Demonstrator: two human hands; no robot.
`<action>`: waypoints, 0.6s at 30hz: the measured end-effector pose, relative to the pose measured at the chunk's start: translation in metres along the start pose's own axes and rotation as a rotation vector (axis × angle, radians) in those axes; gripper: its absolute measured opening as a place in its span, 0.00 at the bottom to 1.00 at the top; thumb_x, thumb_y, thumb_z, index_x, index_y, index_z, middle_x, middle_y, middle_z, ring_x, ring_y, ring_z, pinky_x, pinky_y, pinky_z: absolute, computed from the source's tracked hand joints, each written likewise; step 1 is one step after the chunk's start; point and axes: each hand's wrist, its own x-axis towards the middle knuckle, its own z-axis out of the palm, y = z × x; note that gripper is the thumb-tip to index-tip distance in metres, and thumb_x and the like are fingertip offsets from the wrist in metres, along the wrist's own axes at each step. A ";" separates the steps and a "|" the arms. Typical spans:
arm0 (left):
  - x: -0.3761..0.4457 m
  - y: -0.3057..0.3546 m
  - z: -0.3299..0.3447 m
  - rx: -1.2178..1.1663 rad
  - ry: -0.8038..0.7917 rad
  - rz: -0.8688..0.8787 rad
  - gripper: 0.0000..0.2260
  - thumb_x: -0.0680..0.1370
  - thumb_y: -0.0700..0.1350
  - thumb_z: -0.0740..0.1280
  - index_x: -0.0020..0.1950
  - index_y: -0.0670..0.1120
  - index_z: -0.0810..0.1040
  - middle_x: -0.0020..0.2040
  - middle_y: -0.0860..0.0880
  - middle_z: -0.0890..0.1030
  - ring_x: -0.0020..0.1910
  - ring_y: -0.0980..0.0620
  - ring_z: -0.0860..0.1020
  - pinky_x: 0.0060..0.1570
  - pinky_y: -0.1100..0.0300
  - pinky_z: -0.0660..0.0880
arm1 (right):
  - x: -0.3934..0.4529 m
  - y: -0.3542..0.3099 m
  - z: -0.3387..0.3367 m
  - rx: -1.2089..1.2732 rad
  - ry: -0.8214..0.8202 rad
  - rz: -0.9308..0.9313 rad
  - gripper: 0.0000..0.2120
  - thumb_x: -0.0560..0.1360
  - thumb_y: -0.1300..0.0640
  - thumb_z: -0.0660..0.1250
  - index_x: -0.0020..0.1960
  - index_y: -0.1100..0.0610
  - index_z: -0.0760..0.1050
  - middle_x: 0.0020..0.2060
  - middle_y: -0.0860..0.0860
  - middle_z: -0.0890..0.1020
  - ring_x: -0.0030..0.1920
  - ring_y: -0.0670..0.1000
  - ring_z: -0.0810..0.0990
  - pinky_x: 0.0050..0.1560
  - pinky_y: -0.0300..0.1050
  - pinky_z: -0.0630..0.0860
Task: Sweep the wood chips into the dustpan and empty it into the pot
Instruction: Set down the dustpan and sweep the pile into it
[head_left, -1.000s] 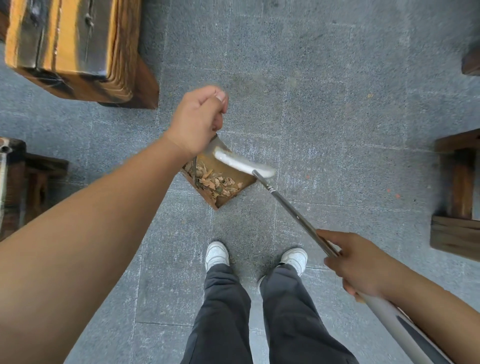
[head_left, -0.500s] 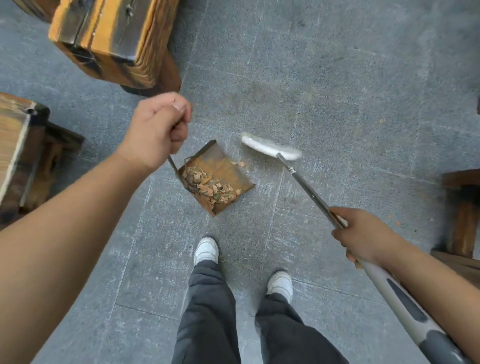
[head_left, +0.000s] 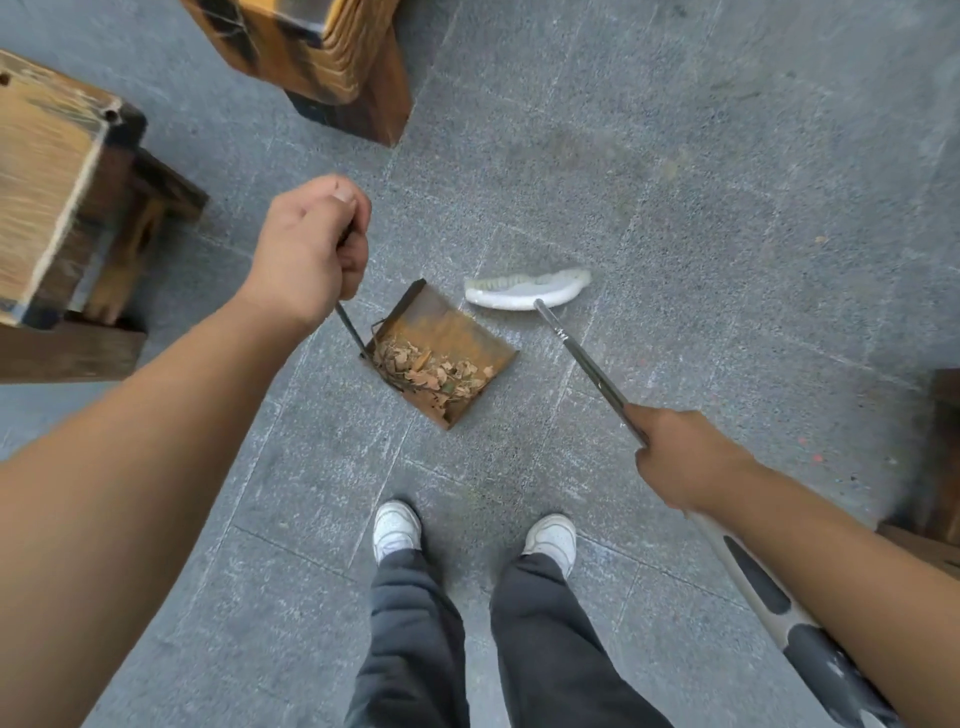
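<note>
Grey trousers (head_left: 457, 639) and two white shoes (head_left: 397, 527) fill the bottom centre of the frame, standing on a floor (head_left: 727, 182) of grey speckled stone slabs. Two bare forearms reach in from the lower corners.

At the right, the right hand (head_left: 680, 457) is curled around the broom handle (head_left: 592, 371); the thin metal part of the handle runs up and left from the fist, and its thicker grey-and-black grip comes out behind the hand toward the lower right corner. At the left of centre, the left hand (head_left: 311, 254) is closed in a fist around the thin dark dustpan handle (head_left: 350, 330), which slants down and right to the back corner of the dustpan.

Between the two hands, just above the shoes, the rusty metal dustpan (head_left: 457, 338) sits low at the floor; whether it touches the slabs cannot be told. Its open edge faces the upper right. Wood chips (head_left: 428, 371) and dry leaf bits lie heaped against its back wall, on the side nearer the shoes.

Just beyond the open edge, slightly apart from it, the white broom head (head_left: 524, 291) lies on the floor at the centre of the frame, with its pale bristles facing away.

Farther off, a wooden block (head_left: 332, 57) with dark scorched streaks stands at the top centre. A wooden bench (head_left: 47, 176) fills the upper left, and dark wood shows at the right edge. No pot can be made out.
</note>
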 end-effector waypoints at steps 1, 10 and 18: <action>-0.002 -0.001 -0.001 0.012 -0.006 0.001 0.09 0.74 0.42 0.54 0.34 0.47 0.68 0.22 0.54 0.61 0.22 0.56 0.57 0.29 0.67 0.52 | -0.006 -0.001 0.006 -0.026 -0.012 -0.017 0.23 0.75 0.65 0.57 0.68 0.52 0.70 0.37 0.54 0.76 0.32 0.53 0.78 0.27 0.42 0.74; -0.018 -0.008 -0.016 0.031 -0.078 0.030 0.10 0.75 0.43 0.54 0.34 0.45 0.68 0.22 0.55 0.62 0.22 0.56 0.57 0.29 0.65 0.52 | -0.036 -0.011 0.031 -0.153 -0.080 0.014 0.32 0.77 0.63 0.58 0.78 0.50 0.55 0.42 0.53 0.74 0.34 0.51 0.77 0.30 0.42 0.74; -0.028 -0.013 -0.037 -0.027 -0.034 0.043 0.10 0.74 0.42 0.55 0.33 0.46 0.70 0.22 0.54 0.60 0.23 0.56 0.55 0.30 0.64 0.51 | -0.044 -0.018 0.034 -0.083 0.000 0.057 0.31 0.75 0.65 0.57 0.76 0.49 0.60 0.35 0.52 0.75 0.28 0.49 0.75 0.21 0.39 0.69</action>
